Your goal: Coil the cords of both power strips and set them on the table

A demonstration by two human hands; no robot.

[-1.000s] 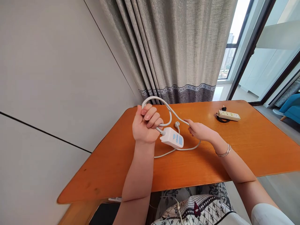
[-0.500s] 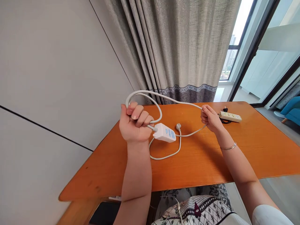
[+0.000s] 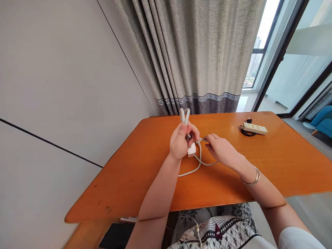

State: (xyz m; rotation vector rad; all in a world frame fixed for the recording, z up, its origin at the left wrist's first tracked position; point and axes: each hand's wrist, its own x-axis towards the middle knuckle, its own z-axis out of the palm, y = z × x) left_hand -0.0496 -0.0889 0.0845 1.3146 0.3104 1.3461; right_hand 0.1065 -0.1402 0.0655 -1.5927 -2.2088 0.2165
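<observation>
My left hand is closed around gathered loops of a white power cord, which stick up above the fingers. Partly hidden behind that hand is the white power strip joined to the cord. To the right, my right hand pinches another stretch of the same cord between thumb and fingers, palm down just over the table. A slack length of cord curves on the wood below the strip. The plug is mostly hidden behind my left hand.
A second, cream power strip with a black cord lies at the right rear of the orange wooden table. A curtain hangs behind the table, and a wall stands at the left. A dark flat object sits below the front edge.
My hands have come together: the left moved right, the right moved left and lower. The wide cord loop is now bunched small in my left hand, and the white strip is mostly covered.
</observation>
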